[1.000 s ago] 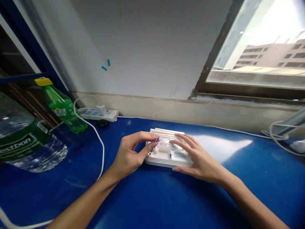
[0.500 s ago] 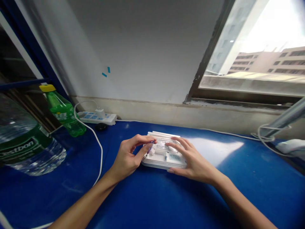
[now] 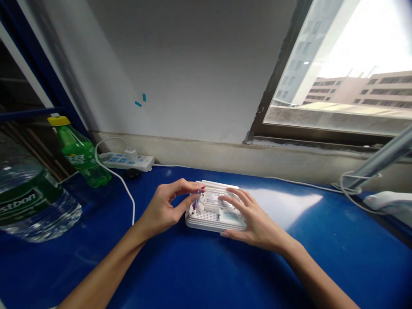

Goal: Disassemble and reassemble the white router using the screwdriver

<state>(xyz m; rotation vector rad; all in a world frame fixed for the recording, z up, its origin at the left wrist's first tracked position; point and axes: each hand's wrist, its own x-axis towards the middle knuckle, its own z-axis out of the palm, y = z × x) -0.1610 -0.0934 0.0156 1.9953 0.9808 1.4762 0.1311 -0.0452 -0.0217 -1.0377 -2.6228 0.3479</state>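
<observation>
I had my left hand (image 3: 162, 208) clenched in a pinch on a small purple piece (image 3: 195, 202), mostly hidden by fingers, kind unclear, my right hand (image 3: 251, 227) lying open on a white vented casing (image 3: 206, 221), which sat on the blue bench (image 3: 289, 266).

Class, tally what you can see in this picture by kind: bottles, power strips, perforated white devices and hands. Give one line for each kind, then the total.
Bottles: 2 (green soda bottle, large water bottle)
Power strips: 1 (white power strip)
Perforated devices: 1 (white perforated plastic device)
Hands: 2 (left hand, right hand)
Total: 6
</observation>
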